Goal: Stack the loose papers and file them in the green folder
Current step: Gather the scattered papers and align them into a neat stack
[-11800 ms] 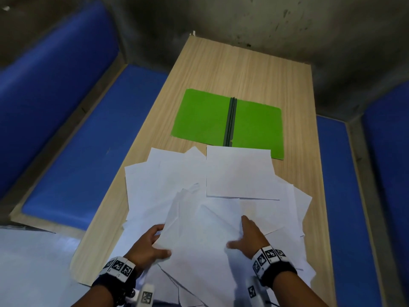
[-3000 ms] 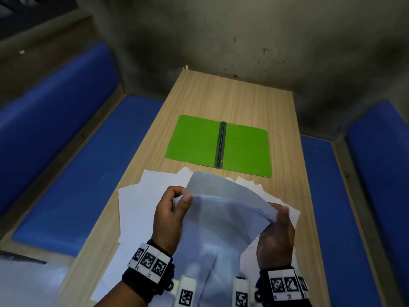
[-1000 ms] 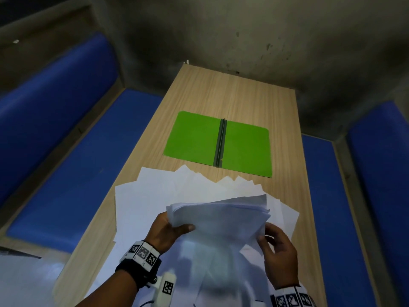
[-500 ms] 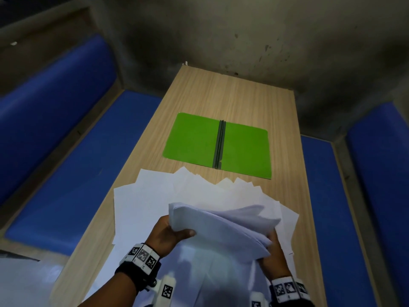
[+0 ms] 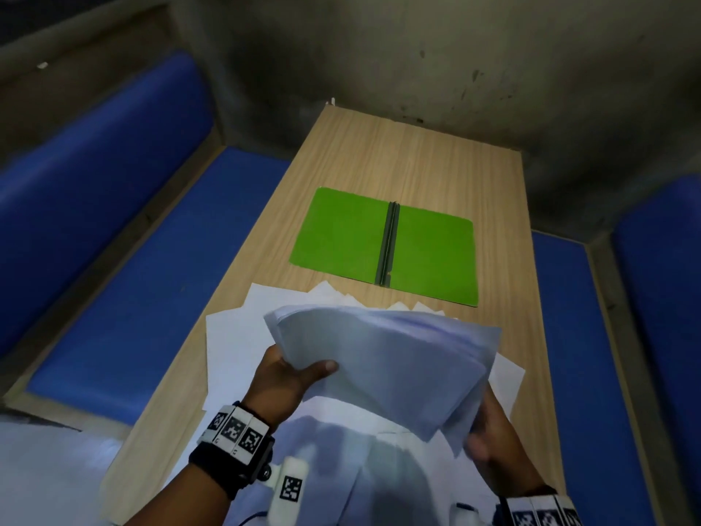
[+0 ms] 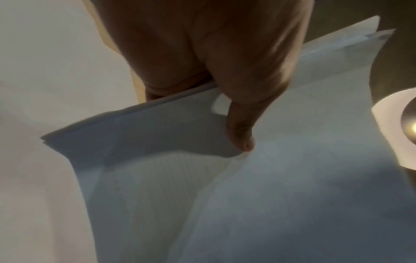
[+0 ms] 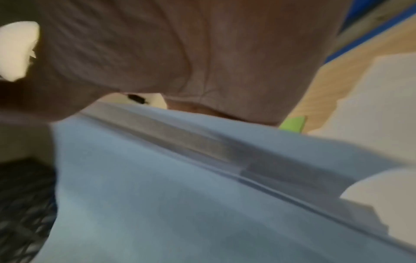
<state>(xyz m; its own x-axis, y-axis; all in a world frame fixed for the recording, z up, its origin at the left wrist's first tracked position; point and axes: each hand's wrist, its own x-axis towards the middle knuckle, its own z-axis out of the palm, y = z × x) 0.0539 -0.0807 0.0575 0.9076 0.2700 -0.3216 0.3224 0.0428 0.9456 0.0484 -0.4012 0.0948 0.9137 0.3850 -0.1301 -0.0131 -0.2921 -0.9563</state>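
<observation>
A long wood-grain desk (image 5: 398, 161) runs between blue padded benches (image 5: 144, 282) toward a stained grey wall (image 5: 417, 51). A smooth green folder (image 5: 341, 233) lies open at 12 o'clock. The left hand (image 5: 288, 377) grips a curved paper stack (image 5: 387, 366); the blurred right hand (image 5: 489, 434) seems to clasp its right edge. Loose sheets (image 5: 235, 343) lie fanned beneath.

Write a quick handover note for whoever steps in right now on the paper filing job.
Left hand: grips the gathered stack of papers at its left edge, thumb on top.
Right hand: under the stack's right corner, blurred; grip unclear.
Green folder: open flat on the table, empty, beyond the papers.
Done: some sheets gathered and lifted.
Left: collect the loose sheets on the table, square the stack, file it in the folder.
</observation>
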